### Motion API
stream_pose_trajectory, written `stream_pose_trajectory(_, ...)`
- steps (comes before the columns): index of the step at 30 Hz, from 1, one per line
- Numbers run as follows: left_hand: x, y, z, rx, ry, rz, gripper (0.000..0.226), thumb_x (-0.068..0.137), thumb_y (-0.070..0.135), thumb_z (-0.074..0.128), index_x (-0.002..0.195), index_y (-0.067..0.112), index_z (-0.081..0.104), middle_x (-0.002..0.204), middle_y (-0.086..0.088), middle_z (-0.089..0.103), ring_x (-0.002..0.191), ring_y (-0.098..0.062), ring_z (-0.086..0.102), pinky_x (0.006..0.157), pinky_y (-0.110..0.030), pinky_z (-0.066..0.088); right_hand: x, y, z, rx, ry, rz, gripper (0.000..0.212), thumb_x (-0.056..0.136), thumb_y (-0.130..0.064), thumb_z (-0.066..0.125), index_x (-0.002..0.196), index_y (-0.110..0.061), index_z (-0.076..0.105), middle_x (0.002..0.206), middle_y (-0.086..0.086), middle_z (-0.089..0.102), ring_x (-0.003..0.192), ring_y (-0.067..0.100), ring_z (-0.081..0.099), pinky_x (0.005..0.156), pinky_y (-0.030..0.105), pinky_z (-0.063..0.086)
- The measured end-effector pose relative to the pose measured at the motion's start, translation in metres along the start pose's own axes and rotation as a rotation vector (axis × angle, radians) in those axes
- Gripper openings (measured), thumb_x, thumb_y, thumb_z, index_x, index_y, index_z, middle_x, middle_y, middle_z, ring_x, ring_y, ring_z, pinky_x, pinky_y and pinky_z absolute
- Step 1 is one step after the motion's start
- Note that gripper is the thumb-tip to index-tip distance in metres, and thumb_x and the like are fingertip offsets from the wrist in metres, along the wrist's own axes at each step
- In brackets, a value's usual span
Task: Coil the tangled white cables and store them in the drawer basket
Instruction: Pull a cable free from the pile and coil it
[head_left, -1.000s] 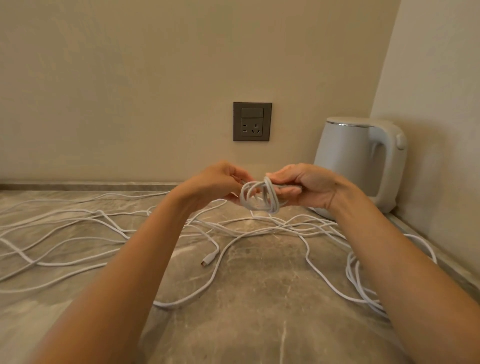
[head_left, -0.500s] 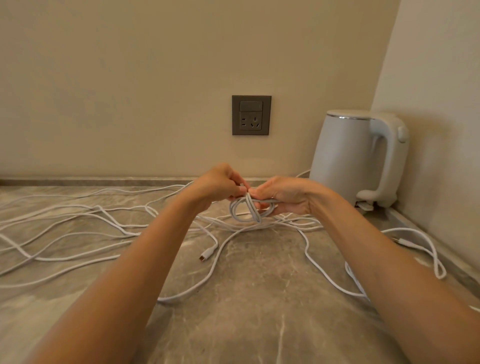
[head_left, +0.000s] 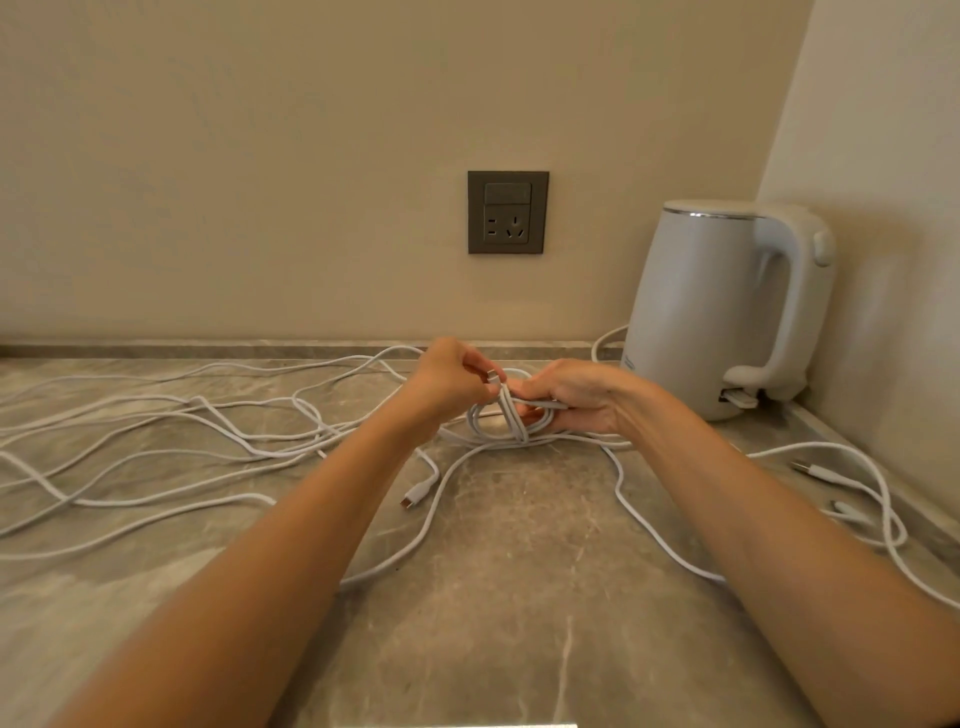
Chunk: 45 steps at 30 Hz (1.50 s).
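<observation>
A small coil of white cable (head_left: 506, 421) hangs between both hands just above the marble counter (head_left: 519, 597). My right hand (head_left: 571, 397) grips the coil's right side. My left hand (head_left: 449, 382) pinches the cable's plug end (head_left: 492, 376) at the top of the coil, where the end wraps across the loops. Tangled white cables (head_left: 171, 431) sprawl over the counter to the left and under my hands. One loose plug (head_left: 415, 493) lies below my left wrist. More cable loops (head_left: 862, 499) lie at the right. No drawer basket is in view.
A white electric kettle (head_left: 717, 312) stands at the back right corner against the side wall. A grey wall socket (head_left: 507, 212) sits on the back wall above my hands. The counter's front part (head_left: 519, 649) carries only one long cable strand.
Both hands have lowered with the coil toward the counter. The coil has got smaller and tighter, and my left hand now pinches the plug end over the loops.
</observation>
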<state>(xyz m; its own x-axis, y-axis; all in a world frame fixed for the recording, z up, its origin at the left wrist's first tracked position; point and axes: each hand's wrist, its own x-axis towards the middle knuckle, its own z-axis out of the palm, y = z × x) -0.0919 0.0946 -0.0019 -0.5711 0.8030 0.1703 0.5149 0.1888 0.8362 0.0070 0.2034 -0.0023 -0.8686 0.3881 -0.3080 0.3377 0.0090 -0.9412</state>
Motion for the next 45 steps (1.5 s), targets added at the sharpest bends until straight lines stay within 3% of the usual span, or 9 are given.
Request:
stream_pose_trajectory(5,-0.004,-0.010,0.014,0.091,0.186,0.136,0.013,0.078,0.006,0.071,0.091,0.004,0.070,0.087,-0.013,0.070,0.079,-0.020,0.063,0.079,-0.034,0.052,-0.002,0.003,-0.001,0.073,0.026,-0.004,0.030,0.100,-0.007,0.038,0.077,-0.004,0.057,0.049,0.000,0.055,0.043,0.006,0.053,0.049,0.018,0.049)
stream_pose_trajectory(12,-0.016,-0.023,0.022,0.100,0.242,0.337,0.010,0.077,0.005,0.071,0.085,0.000,0.067,0.083,-0.012,0.070,0.078,-0.025,0.066,0.077,-0.040,0.052,-0.002,0.007,-0.004,0.139,0.033,0.002,0.026,0.097,-0.004,0.042,0.076,-0.002,0.058,0.058,0.005,0.057,0.049,0.009,0.056,0.056,0.020,0.052)
stream_pose_trajectory(22,-0.026,-0.035,0.015,0.223,0.145,0.572,0.017,0.080,0.004,0.065,0.094,0.008,0.074,0.083,-0.007,0.074,0.074,0.002,0.057,0.062,-0.011,0.040,-0.002,0.012,-0.005,0.138,0.047,-0.016,0.027,0.099,-0.005,0.041,0.079,-0.001,0.059,0.058,0.003,0.057,0.052,0.009,0.051,0.052,0.018,0.050)
stream_pose_trajectory(27,-0.018,-0.023,0.014,0.309,0.138,0.559,0.002,0.073,0.000,0.068,0.071,0.000,0.069,0.071,-0.014,0.071,0.066,-0.016,0.059,0.061,-0.027,0.042,-0.003,0.014,-0.007,0.153,-0.005,-0.023,0.027,0.099,-0.004,0.039,0.079,-0.002,0.058,0.054,0.001,0.059,0.050,0.008,0.053,0.054,0.019,0.050)
stream_pose_trajectory(31,-0.009,-0.018,0.016,0.322,0.119,0.453,0.041,0.076,0.000,0.070,0.061,0.022,0.039,0.074,-0.013,0.065,0.064,-0.016,0.050,0.056,-0.020,0.034,-0.003,0.014,-0.008,0.159,-0.005,-0.033,0.027,0.098,-0.004,0.040,0.079,-0.002,0.059,0.056,0.001,0.059,0.052,0.007,0.052,0.054,0.017,0.050)
stream_pose_trajectory(35,-0.003,-0.007,0.008,0.526,-0.038,0.464,0.023,0.078,0.006,0.068,0.082,0.013,0.046,0.080,-0.011,0.062,0.069,-0.023,0.048,0.058,-0.027,0.030,-0.002,0.013,-0.007,0.068,-0.043,-0.032,0.023,0.097,-0.004,0.044,0.083,-0.002,0.063,0.060,-0.001,0.066,0.052,0.004,0.059,0.054,0.016,0.050)
stream_pose_trajectory(38,0.001,-0.002,0.005,0.571,-0.127,0.483,0.031,0.080,0.007,0.067,0.104,0.008,0.047,0.084,-0.011,0.065,0.072,-0.022,0.052,0.065,-0.031,0.042,-0.002,0.011,-0.007,0.006,-0.066,-0.017,0.017,0.095,-0.008,0.051,0.088,-0.002,0.065,0.067,-0.001,0.070,0.059,0.005,0.063,0.057,0.017,0.051)
stream_pose_trajectory(40,0.003,-0.003,0.006,0.595,-0.130,0.507,0.034,0.081,0.008,0.066,0.110,0.007,0.048,0.080,-0.010,0.063,0.068,-0.019,0.047,0.061,-0.027,0.035,-0.002,0.012,-0.006,-0.004,-0.066,-0.024,0.015,0.094,-0.011,0.054,0.090,-0.002,0.065,0.070,0.000,0.071,0.062,0.005,0.064,0.059,0.017,0.051)
stream_pose_trajectory(45,0.001,-0.015,0.006,0.593,-0.007,0.676,0.005,0.079,0.002,0.064,0.083,0.002,0.063,0.074,-0.019,0.065,0.066,-0.031,0.057,0.058,-0.034,0.042,-0.003,0.012,-0.006,-0.001,-0.055,-0.042,0.020,0.096,-0.007,0.047,0.085,-0.002,0.064,0.067,-0.001,0.069,0.061,0.005,0.061,0.062,0.016,0.052)
